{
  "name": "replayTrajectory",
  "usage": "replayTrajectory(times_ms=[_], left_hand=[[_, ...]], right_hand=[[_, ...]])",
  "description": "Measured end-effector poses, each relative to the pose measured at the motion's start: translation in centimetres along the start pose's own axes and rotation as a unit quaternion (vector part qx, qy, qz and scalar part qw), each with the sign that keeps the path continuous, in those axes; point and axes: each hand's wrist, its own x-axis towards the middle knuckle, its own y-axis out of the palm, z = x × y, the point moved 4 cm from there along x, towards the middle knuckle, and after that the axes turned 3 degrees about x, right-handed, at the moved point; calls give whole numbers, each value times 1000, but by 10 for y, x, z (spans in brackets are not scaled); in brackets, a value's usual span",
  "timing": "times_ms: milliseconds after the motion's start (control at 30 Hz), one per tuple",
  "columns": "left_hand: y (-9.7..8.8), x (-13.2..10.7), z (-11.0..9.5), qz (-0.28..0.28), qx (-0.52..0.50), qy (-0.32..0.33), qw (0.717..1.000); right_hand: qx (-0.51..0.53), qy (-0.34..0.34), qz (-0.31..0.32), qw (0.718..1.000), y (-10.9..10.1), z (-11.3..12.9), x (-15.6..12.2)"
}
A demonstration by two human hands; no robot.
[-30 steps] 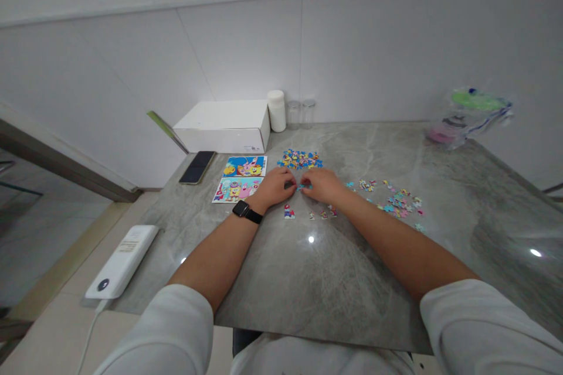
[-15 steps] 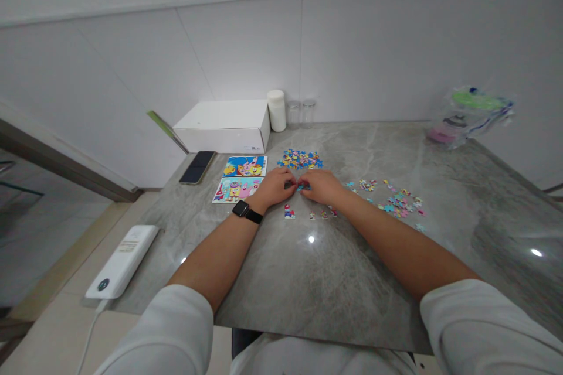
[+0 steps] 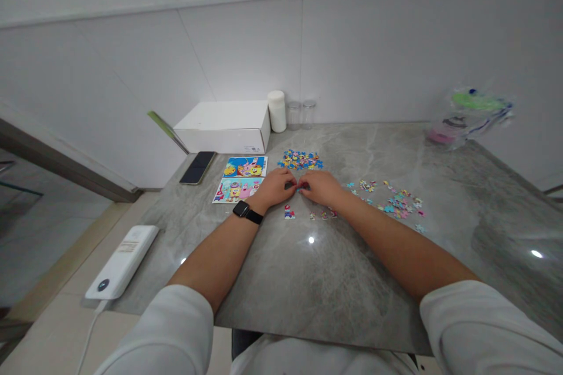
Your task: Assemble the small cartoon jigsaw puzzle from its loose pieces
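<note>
My left hand (image 3: pixel 278 187), with a black watch on its wrist, and my right hand (image 3: pixel 319 186) meet fingertip to fingertip over the table's middle. Both are closed in a pinch on small light-blue jigsaw puzzle pieces (image 3: pixel 299 189), mostly hidden by the fingers. Just below my left hand lies a small joined cluster of red and blue puzzle pieces (image 3: pixel 289 212). A few loose pieces (image 3: pixel 324 214) lie below my right hand. Beyond the hands is a pile of blue and yellow pieces (image 3: pixel 301 159). Left of my left hand lies a cartoon picture sheet (image 3: pixel 237 188).
More puzzle pieces (image 3: pixel 401 205) are scattered right of my right forearm. A phone (image 3: pixel 198 167), a white box (image 3: pixel 222 126), a white bottle (image 3: pixel 277 111) and two clear glasses (image 3: pixel 301 114) stand or lie behind. A plastic bag (image 3: pixel 468 117) sits far right, a white power bank (image 3: pixel 123 261) at left.
My fingertips have drawn slightly closer together, and less of the blue pieces shows between them. The piles, the sheet and the rest lie as before.
</note>
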Motion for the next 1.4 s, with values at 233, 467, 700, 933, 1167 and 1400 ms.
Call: replayTrajectory(times_ms=[233,467,700,933,1167,1400], left_hand=[[-2,0,0,2,4,-1,1000],[-4,0,-3,6,5,-4,1000],[-7,1,-6,3,3,0,1000],[-3,0,-7,8,-14,20,1000],[-1,0,-6,10,-11,16,1000],[1,1,-5,9,-4,19,1000]], right_hand=[[66,37,-54,996,-19,-26,7],[38,66,-29,997,-37,-55,5],[6,61,34,998,-17,-45,3],[-13,59,75,995,-8,-36,5],[-3,55,76,996,-6,-37,7],[3,55,77,995,-5,-42,8]])
